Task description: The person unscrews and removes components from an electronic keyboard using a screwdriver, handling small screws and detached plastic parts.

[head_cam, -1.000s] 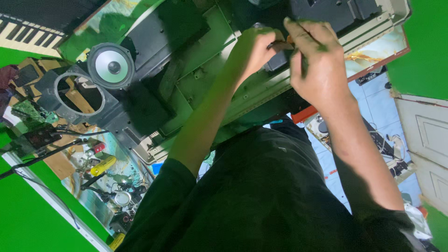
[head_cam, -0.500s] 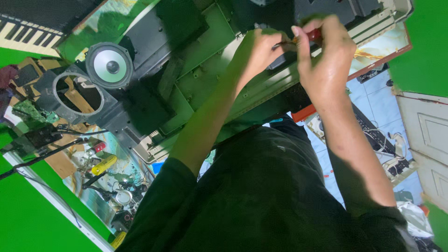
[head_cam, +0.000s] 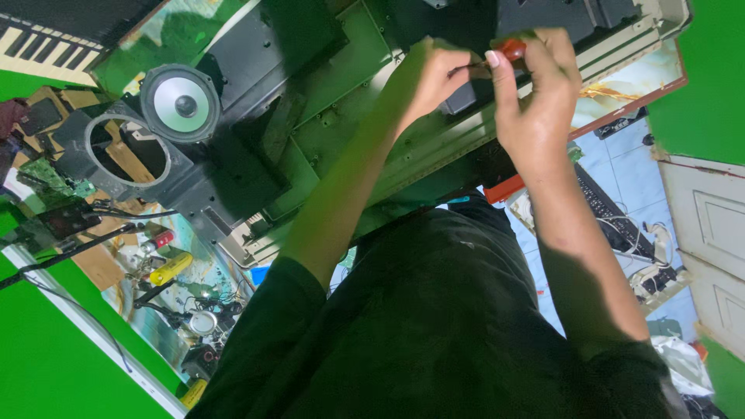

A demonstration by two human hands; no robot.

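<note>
My right hand [head_cam: 535, 101] is closed around a screwdriver with a red handle [head_cam: 511, 50], of which only a small part shows above my fingers. My left hand [head_cam: 434, 77] pinches the screwdriver's thin metal shaft close to the tip. Both hands work over the dark inner part of an opened electronic keyboard casing [head_cam: 349, 116], whose inside is green and black. The tip and the spot it touches are hidden by my fingers.
A round grey speaker [head_cam: 180, 102] and an empty speaker ring [head_cam: 116, 151] lie at the left of the casing. White piano keys [head_cam: 39, 46] show at top left. Cables, small tools and a yellow item [head_cam: 171, 268] clutter the lower left. A black computer keyboard [head_cam: 605, 209] lies on the tiled floor.
Both hands have shifted slightly up and to the right over the casing. The red handle, hidden a second ago, now shows in my right hand.
</note>
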